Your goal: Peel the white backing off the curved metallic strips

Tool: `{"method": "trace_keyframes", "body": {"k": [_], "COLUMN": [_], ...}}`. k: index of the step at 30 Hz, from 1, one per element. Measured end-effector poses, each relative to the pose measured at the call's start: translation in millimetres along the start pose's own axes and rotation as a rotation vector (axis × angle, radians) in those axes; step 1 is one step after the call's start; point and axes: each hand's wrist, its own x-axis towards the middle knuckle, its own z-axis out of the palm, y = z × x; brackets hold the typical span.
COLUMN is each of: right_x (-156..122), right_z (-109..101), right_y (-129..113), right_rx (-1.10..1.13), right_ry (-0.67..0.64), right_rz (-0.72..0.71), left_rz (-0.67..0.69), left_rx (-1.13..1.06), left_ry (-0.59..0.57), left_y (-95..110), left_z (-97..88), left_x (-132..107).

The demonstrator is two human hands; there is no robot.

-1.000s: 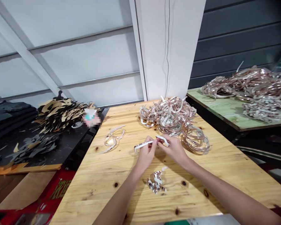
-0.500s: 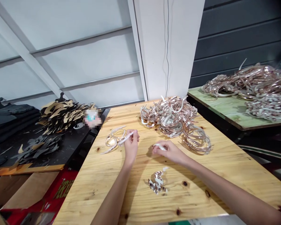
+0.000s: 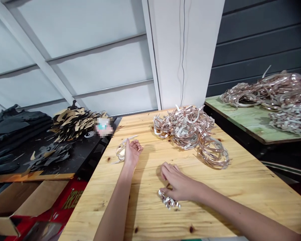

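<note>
Half a second ago my left hand pinched one pale strip beside the small loose bundle of pale curved strips; now it lies released, fingers loosely uncurled and holding nothing, touching the bundle's right side; my right hand, which then pinched a short white piece farther up, has come down toward me and rests palm down on the little heap of crumpled shiny scraps; its fingers cover what lies under them, so I cannot tell whether it grips anything; the bundle is thin, looped and flat on the light knotty pine table, near its left edge, partly hidden by my hand; the scraps glint silver-pink and stick out beneath my palm; the large tangled pile of rose-gold metallic strips sits well apart at the far side.
</note>
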Motion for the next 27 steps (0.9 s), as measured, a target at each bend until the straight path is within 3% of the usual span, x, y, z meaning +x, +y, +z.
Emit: {"method": "trace_keyframes", "body": {"k": [3,6,10,14,19,22,25,27], "right_x": [-1.3,0.6,6.1,11.6,12.7,13.2,30.2,56.5], "right_z": [-7.3,-6.1,7.5,5.9,-1.5,4.6,2.8,-7.5], "right_y": [-2.5,-6.0,-3.5,0.2,-11.0,-14.8,-6.4,5.9], "right_rx": [0.041,0.269,0.523,0.332,0.209,0.14,0.09,0.141], "right_ry": [-0.024,-0.064,-0.002,0.121,-0.058,-0.006,-0.007,0.034], "right_rz": [-0.065,-0.168,-0.058,0.068,-0.061,0.006,-0.018,-0.001], "left_rz": [-0.066,-0.069,-0.067,-0.054,-0.035,-0.03,-0.026,-0.019], "left_rx": [-0.041,0.021,0.08,0.079,0.062,0.047,0.035,0.025], "left_ry": [-0.078,-0.132,-0.189,-0.189,-0.149,-0.135,-0.127,-0.113], "left_y": [-13.0,-26.8,-42.2,-51.2,-52.7,-54.2,-57.6,-59.4], "left_z": [9.9,16.7,21.7,23.0,18.6,15.5,13.5,12.6], "left_x": [-9.0,-16.0,-22.1,-23.6,-16.4,-11.5,-8.6,-7.7]}}
